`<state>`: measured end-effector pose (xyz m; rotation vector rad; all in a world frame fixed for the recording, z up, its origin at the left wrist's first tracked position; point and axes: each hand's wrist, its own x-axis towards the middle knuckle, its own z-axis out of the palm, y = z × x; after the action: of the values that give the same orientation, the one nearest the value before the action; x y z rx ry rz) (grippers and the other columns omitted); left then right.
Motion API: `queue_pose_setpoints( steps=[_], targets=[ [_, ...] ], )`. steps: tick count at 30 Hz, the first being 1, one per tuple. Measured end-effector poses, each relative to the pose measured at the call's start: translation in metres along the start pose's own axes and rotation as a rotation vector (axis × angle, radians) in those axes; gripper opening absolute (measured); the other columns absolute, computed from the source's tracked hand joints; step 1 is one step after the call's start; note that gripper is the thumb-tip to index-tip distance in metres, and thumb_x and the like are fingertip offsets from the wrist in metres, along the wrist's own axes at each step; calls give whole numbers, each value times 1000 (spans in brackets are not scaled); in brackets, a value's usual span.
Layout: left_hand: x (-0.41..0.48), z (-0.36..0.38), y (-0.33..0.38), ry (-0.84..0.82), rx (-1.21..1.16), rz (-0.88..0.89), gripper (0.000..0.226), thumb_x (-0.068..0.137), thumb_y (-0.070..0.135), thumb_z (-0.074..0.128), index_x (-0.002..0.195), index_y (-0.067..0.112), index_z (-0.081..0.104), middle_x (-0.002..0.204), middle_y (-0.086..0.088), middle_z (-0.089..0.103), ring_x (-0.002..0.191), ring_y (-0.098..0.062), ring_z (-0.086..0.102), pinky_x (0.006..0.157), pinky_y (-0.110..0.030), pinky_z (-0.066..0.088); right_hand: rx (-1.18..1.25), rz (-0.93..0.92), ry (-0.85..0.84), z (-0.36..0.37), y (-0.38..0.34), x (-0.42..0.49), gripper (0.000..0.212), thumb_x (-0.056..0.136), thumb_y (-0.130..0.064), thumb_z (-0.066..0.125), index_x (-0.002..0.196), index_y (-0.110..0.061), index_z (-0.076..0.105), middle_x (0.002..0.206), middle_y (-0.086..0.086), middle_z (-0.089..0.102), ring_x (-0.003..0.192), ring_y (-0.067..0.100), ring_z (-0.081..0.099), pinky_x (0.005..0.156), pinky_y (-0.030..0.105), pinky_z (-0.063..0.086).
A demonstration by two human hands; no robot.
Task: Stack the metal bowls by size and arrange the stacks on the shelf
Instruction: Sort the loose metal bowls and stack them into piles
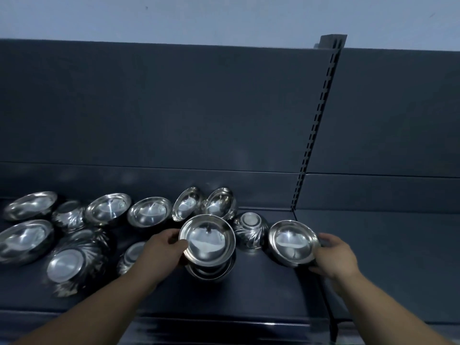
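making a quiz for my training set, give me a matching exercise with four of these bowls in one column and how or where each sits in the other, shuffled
Column one
1. top bowl, held by the left hand
2. right bowl, held by the right hand
3. patterned bowl between those two
4. back bowl, behind the top bowl, to its left

Column two
A. upside down, base up
B. tipped up on edge, opening towards the camera
C. upright, nearest the slotted upright
D. upright, atop a stack of bowls

Pairs: 1-D, 2-C, 3-A, 4-B
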<state>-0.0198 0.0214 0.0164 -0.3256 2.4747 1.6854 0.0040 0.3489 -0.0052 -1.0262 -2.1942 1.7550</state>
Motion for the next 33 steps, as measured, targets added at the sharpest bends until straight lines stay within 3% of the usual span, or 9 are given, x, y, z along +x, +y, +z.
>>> queue_pose_setpoints(
  steps=[3, 7, 12, 16, 22, 25, 27, 30, 33],
  targets=[
    [1, -4, -6, 17, 24, -1, 24, 83, 20, 64, 106, 23, 68, 94, 1, 74, 83, -23, 71, 83, -48, 57, 51, -75, 10, -4, -9, -9, 24, 89, -10, 65, 111, -19, 62, 106, 3, 66, 85, 28, 70, 65, 38, 59],
    [-3, -5, -10, 14, 52, -9, 21, 85, 22, 64, 106, 26, 64, 96, 2, 71, 83, -21, 70, 79, -41, 59, 61, -165, -83, 9, -28, -26, 24, 82, -10, 69, 92, -31, 66, 99, -4, 74, 87, 25, 73, 81, 48, 60],
    [-6, 1, -13, -26, 10, -16, 13, 88, 21, 65, 100, 15, 65, 90, -2, 71, 74, -20, 69, 55, -28, 54, 112, -165, -326, 46, -50, -57, 28, 88, 3, 62, 102, -21, 65, 93, 2, 72, 73, 26, 68, 57, 32, 55],
    [-5, 5, -17, -39, 2, -14, 18, 90, 23, 64, 105, 13, 65, 85, -4, 71, 64, -19, 67, 51, -26, 54, 58, -189, -367, 74, -50, -65, 26, 89, -1, 61, 105, -22, 66, 95, 2, 72, 72, 21, 68, 57, 33, 57],
    [2, 2, -24, -75, -75, -48, 20, 96, 18, 53, 110, 11, 66, 91, -9, 70, 76, -22, 66, 60, -33, 57, -2, -193, -392, 100, -43, -70, 22, 90, -10, 66, 104, -26, 63, 95, 5, 73, 70, 21, 69, 52, 28, 55],
    [1, -3, -20, -92, -19, 17, 24, 99, 14, 44, 97, 23, 66, 99, 5, 65, 85, -9, 62, 61, -21, 54, -47, -182, -402, 108, -37, -71, 24, 88, -14, 68, 110, -24, 66, 95, 3, 74, 77, 21, 73, 63, 36, 62],
    [1, -2, -15, -48, -7, 51, 26, 100, 30, 42, 91, 24, 65, 101, 11, 64, 94, -10, 59, 82, -25, 49, -56, -179, -403, 110, -36, -72, 19, 89, -13, 67, 104, -24, 66, 93, 4, 73, 77, 21, 72, 68, 37, 63],
    [2, 0, -13, -18, 33, 94, 23, 97, 39, 47, 112, 29, 61, 111, 11, 57, 105, -7, 49, 91, -21, 31, -147, -262, -340, 108, -36, -67, 12, 88, -23, 67, 99, -27, 67, 89, -4, 72, 76, 13, 69, 67, 19, 54],
    [8, 0, -17, -54, 137, 141, 34, 93, 35, 58, 125, 24, 60, 113, 11, 64, 104, -7, 57, 89, -22, 39, -329, -401, -257, 101, -37, -52, 17, 88, -34, 66, 103, -26, 69, 95, -11, 70, 90, 11, 66, 79, 17, 44]
  ],
)
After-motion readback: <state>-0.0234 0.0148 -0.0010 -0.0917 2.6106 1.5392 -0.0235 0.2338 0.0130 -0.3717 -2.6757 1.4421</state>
